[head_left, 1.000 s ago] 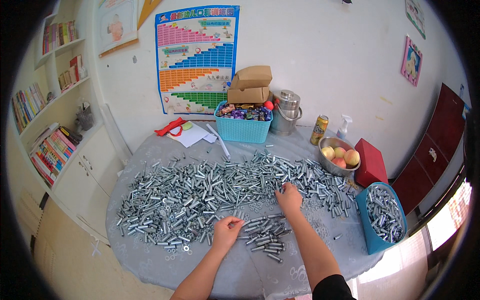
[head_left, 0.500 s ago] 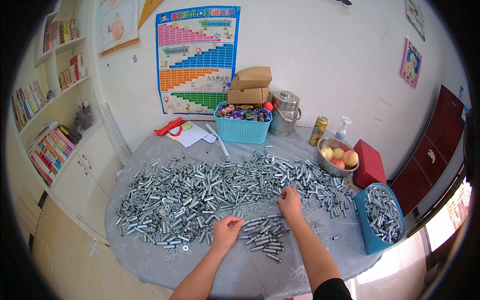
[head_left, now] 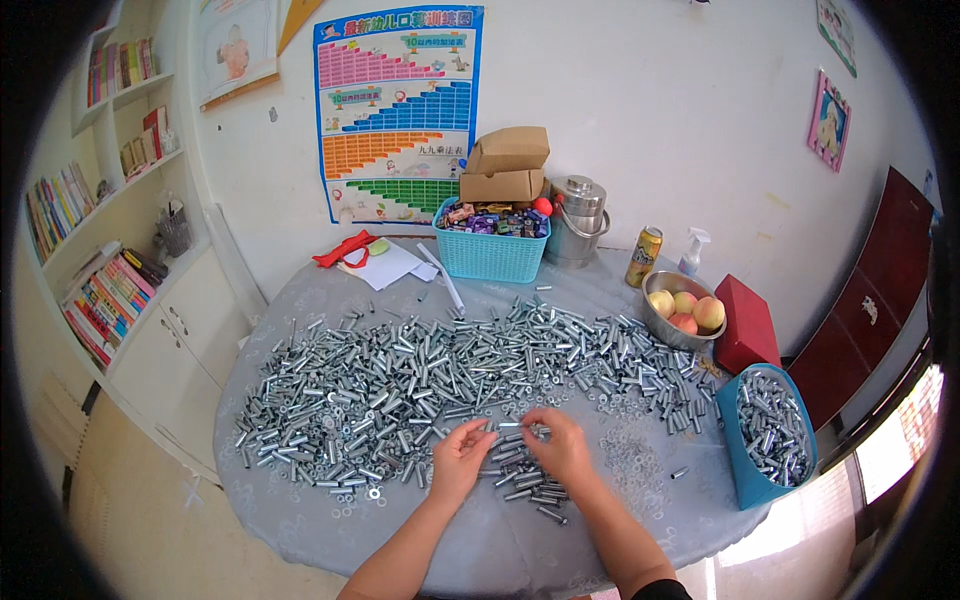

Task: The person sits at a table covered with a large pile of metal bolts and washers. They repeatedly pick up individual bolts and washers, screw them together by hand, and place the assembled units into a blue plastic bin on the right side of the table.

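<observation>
My right hand (head_left: 560,447) pinches a short silvery metal tube (head_left: 511,425), which points toward my left hand. My left hand (head_left: 460,462) is closed at the fingertips, close to the tube's end; whatever it grips is too small to make out. Below and between the hands lies a small group of bolts (head_left: 535,488) in rough rows. Beyond them a wide heap of loose metal tubes and bolts (head_left: 400,370) spreads across the grey tablecloth. Flat washers (head_left: 374,493) lie along the heap's near left edge, and more small washers (head_left: 630,455) are scattered right of my right hand.
A blue bin (head_left: 752,485) full of metal parts stands at the table's right edge. Behind are a steel bowl (head_left: 672,334) of fruit, a red box (head_left: 748,325), a can (head_left: 644,257), a spray bottle (head_left: 692,252), a steel pot (head_left: 577,225) and a turquoise basket (head_left: 490,255).
My right hand has moved left and nearer, from the heap's edge to beside my left hand, bringing a metal tube. My left hand has shifted only slightly.
</observation>
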Demonstrator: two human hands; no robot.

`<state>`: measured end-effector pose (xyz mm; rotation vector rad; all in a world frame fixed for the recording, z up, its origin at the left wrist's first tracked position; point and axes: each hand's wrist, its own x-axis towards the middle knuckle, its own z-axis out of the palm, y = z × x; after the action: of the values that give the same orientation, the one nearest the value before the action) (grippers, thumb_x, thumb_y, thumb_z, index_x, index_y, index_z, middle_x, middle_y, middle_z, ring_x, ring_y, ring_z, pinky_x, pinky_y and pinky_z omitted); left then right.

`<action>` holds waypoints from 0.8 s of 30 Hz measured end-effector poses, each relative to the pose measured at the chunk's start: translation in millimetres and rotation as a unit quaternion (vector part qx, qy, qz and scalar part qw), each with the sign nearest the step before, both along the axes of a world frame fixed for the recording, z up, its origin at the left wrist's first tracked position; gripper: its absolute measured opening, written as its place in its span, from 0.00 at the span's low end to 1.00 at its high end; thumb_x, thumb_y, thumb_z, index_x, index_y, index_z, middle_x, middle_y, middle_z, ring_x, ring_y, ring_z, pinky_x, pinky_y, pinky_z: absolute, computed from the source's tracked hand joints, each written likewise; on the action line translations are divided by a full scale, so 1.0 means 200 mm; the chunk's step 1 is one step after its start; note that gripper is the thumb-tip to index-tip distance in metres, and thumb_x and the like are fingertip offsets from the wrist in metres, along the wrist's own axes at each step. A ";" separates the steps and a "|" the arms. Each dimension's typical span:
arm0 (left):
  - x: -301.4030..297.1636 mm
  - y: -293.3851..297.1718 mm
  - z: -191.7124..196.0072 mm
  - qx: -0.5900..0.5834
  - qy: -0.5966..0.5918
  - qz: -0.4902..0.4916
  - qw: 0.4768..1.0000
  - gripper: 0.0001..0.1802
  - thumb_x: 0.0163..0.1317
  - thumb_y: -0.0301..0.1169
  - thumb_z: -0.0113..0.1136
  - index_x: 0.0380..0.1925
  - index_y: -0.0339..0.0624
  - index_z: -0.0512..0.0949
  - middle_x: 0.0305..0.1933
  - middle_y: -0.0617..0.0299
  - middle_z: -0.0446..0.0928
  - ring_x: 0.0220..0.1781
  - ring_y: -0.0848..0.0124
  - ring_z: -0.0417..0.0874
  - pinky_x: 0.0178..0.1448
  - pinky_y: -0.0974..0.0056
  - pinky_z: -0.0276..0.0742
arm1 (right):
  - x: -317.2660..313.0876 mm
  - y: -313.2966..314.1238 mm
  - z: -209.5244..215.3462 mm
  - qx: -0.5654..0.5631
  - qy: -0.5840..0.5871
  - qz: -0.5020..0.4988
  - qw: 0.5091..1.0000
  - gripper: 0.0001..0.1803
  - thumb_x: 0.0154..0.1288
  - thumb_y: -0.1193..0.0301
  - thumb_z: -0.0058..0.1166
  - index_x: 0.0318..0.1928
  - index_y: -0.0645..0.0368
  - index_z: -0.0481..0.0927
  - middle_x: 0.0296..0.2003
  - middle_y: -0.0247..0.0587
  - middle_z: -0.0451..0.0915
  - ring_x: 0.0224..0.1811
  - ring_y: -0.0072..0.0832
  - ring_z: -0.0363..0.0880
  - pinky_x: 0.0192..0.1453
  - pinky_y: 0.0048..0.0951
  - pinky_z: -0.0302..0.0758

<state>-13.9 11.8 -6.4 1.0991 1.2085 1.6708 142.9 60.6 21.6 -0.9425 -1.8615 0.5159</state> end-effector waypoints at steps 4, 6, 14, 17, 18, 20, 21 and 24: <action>-0.02 0.01 -0.02 -0.026 -0.037 -0.040 0.998 0.07 0.55 0.24 0.59 0.35 0.34 0.77 0.31 0.61 0.79 0.30 0.76 0.79 0.35 0.73 0.76 | -0.03 -0.04 -0.03 -0.009 0.016 0.039 0.999 0.11 0.47 0.79 0.58 0.34 0.61 0.77 0.31 0.42 0.79 0.34 0.35 0.79 0.39 0.29 0.74; -0.03 0.00 -0.01 -0.037 -0.050 -0.066 0.996 0.07 0.55 0.23 0.58 0.35 0.33 0.77 0.31 0.59 0.79 0.30 0.75 0.80 0.35 0.72 0.76 | -0.03 -0.06 -0.01 -0.050 0.022 0.026 0.998 0.12 0.48 0.80 0.58 0.37 0.61 0.77 0.31 0.42 0.79 0.34 0.32 0.79 0.39 0.27 0.74; -0.06 0.01 0.01 -0.064 -0.162 0.002 0.985 0.06 0.56 0.23 0.58 0.33 0.33 0.76 0.32 0.55 0.78 0.29 0.71 0.80 0.36 0.69 0.79 | 0.03 -0.02 -0.06 -0.147 0.095 0.042 0.984 0.16 0.52 0.81 0.56 0.44 0.61 0.75 0.37 0.37 0.77 0.39 0.24 0.77 0.45 0.23 0.73; -0.06 0.01 0.02 -0.069 -0.172 -0.007 0.983 0.06 0.55 0.23 0.58 0.33 0.33 0.76 0.32 0.55 0.78 0.30 0.71 0.80 0.37 0.69 0.79 | 0.03 -0.01 -0.11 -0.265 0.254 0.107 0.924 0.14 0.55 0.80 0.55 0.44 0.61 0.72 0.37 0.36 0.76 0.40 0.23 0.76 0.47 0.24 0.72; -0.06 0.01 0.03 -0.070 -0.174 -0.012 0.982 0.06 0.55 0.23 0.58 0.33 0.33 0.76 0.32 0.55 0.78 0.30 0.71 0.80 0.37 0.69 0.79 | 0.03 -0.01 -0.13 -0.317 0.318 0.138 0.883 0.13 0.56 0.79 0.55 0.43 0.61 0.71 0.38 0.35 0.76 0.41 0.23 0.75 0.48 0.24 0.72; -0.06 0.00 0.03 -0.074 -0.182 -0.023 0.980 0.05 0.55 0.22 0.58 0.33 0.33 0.76 0.32 0.55 0.78 0.30 0.70 0.80 0.37 0.68 0.80 | 0.04 0.01 -0.14 -0.330 0.324 0.121 0.878 0.12 0.57 0.78 0.54 0.43 0.59 0.70 0.37 0.34 0.76 0.41 0.21 0.74 0.49 0.24 0.70; -0.06 0.01 0.02 -0.077 -0.188 -0.028 0.979 0.05 0.55 0.22 0.58 0.32 0.34 0.76 0.32 0.55 0.78 0.31 0.70 0.80 0.36 0.68 0.80 | 0.04 0.02 -0.14 -0.337 0.327 0.113 0.876 0.12 0.58 0.78 0.54 0.42 0.59 0.70 0.37 0.34 0.76 0.42 0.20 0.74 0.49 0.23 0.70; -0.06 0.00 0.02 -0.090 -0.195 -0.038 0.976 0.05 0.55 0.22 0.58 0.32 0.33 0.76 0.32 0.55 0.78 0.31 0.70 0.80 0.36 0.68 0.80 | 0.04 0.01 -0.12 -0.350 0.331 0.118 0.868 0.11 0.58 0.78 0.54 0.42 0.59 0.71 0.37 0.32 0.75 0.41 0.19 0.73 0.49 0.21 0.69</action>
<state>-25.7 12.3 -2.5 0.6581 1.0238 1.5902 150.8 63.2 -2.4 -0.8239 -1.1470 1.5298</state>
